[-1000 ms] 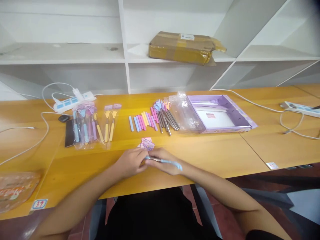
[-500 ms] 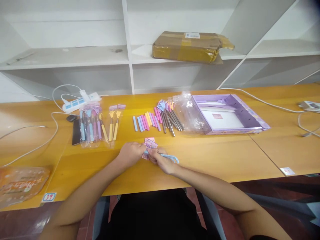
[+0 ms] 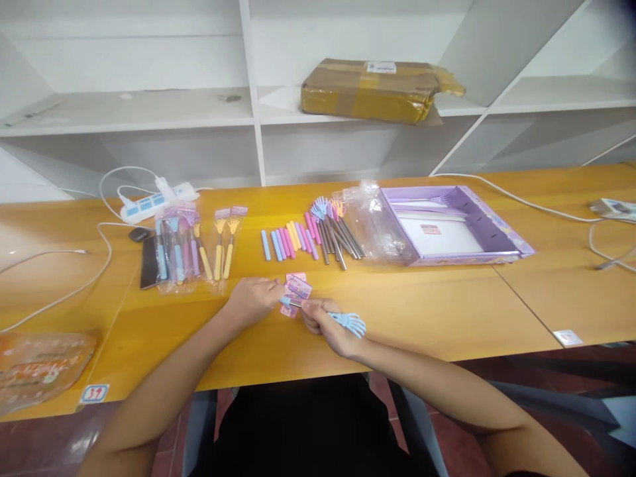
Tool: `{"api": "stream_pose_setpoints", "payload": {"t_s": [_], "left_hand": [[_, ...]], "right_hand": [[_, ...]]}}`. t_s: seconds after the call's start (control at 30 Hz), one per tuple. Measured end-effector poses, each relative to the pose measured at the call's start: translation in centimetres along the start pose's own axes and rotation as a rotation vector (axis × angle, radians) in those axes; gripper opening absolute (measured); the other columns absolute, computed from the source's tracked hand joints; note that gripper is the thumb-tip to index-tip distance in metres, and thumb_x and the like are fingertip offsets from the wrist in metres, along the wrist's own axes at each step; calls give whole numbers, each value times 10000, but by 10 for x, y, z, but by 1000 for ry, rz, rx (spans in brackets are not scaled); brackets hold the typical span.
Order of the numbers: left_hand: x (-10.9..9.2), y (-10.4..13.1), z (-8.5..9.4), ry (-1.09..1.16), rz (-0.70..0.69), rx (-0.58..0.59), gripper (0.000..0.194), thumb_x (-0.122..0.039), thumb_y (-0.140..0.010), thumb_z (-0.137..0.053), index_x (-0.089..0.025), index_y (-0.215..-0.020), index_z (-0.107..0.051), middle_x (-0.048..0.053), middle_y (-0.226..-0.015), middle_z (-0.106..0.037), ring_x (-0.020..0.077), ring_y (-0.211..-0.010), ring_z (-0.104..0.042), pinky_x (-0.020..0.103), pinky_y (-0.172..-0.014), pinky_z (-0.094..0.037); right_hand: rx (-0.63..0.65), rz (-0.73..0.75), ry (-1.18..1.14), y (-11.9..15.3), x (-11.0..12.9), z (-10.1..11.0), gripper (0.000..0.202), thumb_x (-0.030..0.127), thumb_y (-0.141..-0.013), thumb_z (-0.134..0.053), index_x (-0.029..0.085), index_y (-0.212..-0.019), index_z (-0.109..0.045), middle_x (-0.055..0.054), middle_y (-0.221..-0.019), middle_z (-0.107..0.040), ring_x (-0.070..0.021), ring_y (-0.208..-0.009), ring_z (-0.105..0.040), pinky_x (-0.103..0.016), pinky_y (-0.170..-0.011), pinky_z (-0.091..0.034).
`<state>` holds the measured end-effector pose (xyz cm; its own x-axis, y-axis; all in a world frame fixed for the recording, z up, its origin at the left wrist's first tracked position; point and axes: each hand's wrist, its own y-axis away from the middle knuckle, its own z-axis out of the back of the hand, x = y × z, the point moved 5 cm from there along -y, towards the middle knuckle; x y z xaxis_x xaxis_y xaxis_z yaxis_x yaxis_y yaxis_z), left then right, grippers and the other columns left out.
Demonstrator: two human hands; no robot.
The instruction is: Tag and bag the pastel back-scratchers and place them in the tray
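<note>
My left hand [image 3: 254, 298] is closed around a light blue handle sleeve [image 3: 285, 300]. My right hand [image 3: 328, 326] grips the metal rod of a back scratcher, whose blue hand-shaped head [image 3: 352, 323] sticks out toward the right. The rod meets the sleeve between my hands; how far it goes in is hidden. Small pink printed cards [image 3: 299, 286] lie just behind and under the sleeve. Beyond them are several loose coloured handle sleeves [image 3: 290, 241] and a pile of metal rods [image 3: 340, 240] with blue, pink and orange hand-shaped heads.
Bagged back scratchers [image 3: 179, 255] lie on the left, near a white power strip [image 3: 158, 201] with cables. A clear plastic bag [image 3: 380, 232] rests against a purple open box [image 3: 497, 232] on the right. A taped carton [image 3: 370, 93] sits on the shelf behind.
My right hand has moved slightly right and down, so bare metal rod now shows between my hands. The blue head has turned to show its fingers. My left hand has shifted slightly left.
</note>
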<state>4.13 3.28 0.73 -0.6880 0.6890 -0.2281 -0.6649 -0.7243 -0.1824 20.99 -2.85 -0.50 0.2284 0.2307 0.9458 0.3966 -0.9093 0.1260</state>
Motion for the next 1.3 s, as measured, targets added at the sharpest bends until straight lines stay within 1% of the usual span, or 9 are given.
{"api": "stream_pose_setpoints", "payload": {"t_s": [0.17, 0.27, 0.4, 0.57, 0.77, 0.9, 1.0, 1.13, 1.3], "left_hand": [[66, 8, 35, -123, 244, -176, 326, -208, -950, -526, -221, -627, -479, 44, -611, -532, 196, -617, -488, 330, -592, -279], [93, 9, 47, -152, 397, -270, 223, -200, -910, -536, -230, -690, -512, 32, -644, -540, 210, -666, -545, 334, -641, -364], [95, 3, 26, 102, 550, -264, 192, -249, -932, -551, -206, -1112, -606, 39, -865, -644, 216, -766, -629, 356, -756, -507], [92, -3, -2, 264, 591, -248, 598, -161, -889, -568, -127, -1473, -444, 207, -1308, -622, 332, -1250, -635, 534, -1109, -513], [87, -9, -11, 270, 559, -337, 717, -168, -902, -626, -171, -1571, -368, 225, -1501, -482, 326, -1313, -633, 551, -1203, -479], [79, -11, -18, 340, 474, -299, 690, -223, -948, -635, -207, -1582, -363, 186, -1507, -480, 268, -1242, -671, 476, -1139, -546], [80, -8, -12, 328, 424, -293, 621, -231, -973, -610, -216, -1558, -406, 166, -1500, -504, 255, -1245, -663, 457, -1141, -540], [91, -1, 22, 163, 396, -379, 377, -174, -974, -553, -209, -1347, -595, 139, -1361, -598, 288, -1287, -616, 480, -1154, -500], [120, 17, 53, -187, 593, -387, 264, -287, -979, -585, -162, -1205, -643, 209, -1266, -630, 409, -1296, -550, 574, -1137, -427]], "right_hand": [[-177, 143, 0, 26, 23, 54, 642, 601, -982, -633, 263, -577, -267, 82, -553, -164, -96, -477, -135, -299, -472, -113], [-267, 286, 272, 48, 59, 95, 579, 503, -1031, -615, 236, -550, -437, 20, -562, -366, -141, -501, -358, -317, -499, -295], [-427, 560, 666, 64, 119, 119, 373, 459, -1001, -687, 235, -703, -692, -105, -984, -694, -243, -834, -678, -410, -728, -548], [-673, 622, 985, 28, 156, 131, 455, 418, -971, -682, 260, -635, -419, -35, -708, -607, -214, -694, -633, -352, -667, -501], [-536, 228, 1583, -85, 130, 148, 120, 321, -1027, -554, 212, -1005, -597, -99, -793, -700, -246, -708, -628, -337, -686, -445], [-454, 25, 1802, -128, 106, 150, 287, 277, -1094, -439, 112, -1285, -577, -237, -1067, -736, -330, -924, -716, -366, -774, -481], [-402, -10, 1863, -137, 96, 148, 324, 258, -1119, -393, 95, -1341, -563, -270, -1221, -697, -345, -1040, -716, -371, -817, -500], [-382, 64, 1836, -135, 91, 149, 357, 325, -1147, -346, 122, -1295, -599, -251, -1346, -635, -333, -1116, -685, -356, -808, -505], [-424, 168, 1740, -118, 96, 147, 330, 333, -1126, -378, 145, -1220, -632, -211, -1325, -622, -294, -984, -675, -345, -733, -470]]}}
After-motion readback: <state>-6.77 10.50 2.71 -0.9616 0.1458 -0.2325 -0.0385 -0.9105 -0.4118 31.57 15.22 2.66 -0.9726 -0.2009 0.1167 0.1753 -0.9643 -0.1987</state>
